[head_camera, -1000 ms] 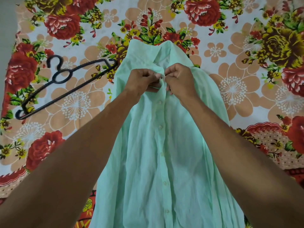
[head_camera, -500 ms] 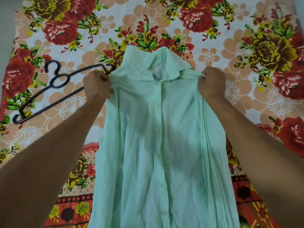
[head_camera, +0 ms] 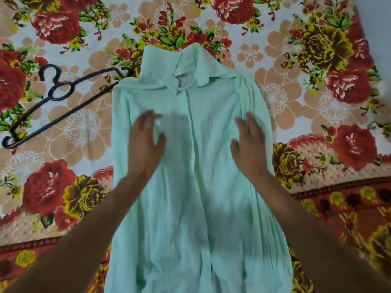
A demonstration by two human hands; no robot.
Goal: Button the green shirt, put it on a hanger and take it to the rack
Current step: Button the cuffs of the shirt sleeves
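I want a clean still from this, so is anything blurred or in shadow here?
Head view: the left hand and right hand are motion-blurred, fingertips most; soft shadows lie on the shirt; the hanger and bedsheet are fairly sharp.

Floral sheet [head_camera: 275,98] throughout.
Roses and peach blossoms on white; a red border [head_camera: 338,193] along the sheet's near side; soft, even light.

Single head view; looks steeply down, close above the green shirt [head_camera: 190,208].
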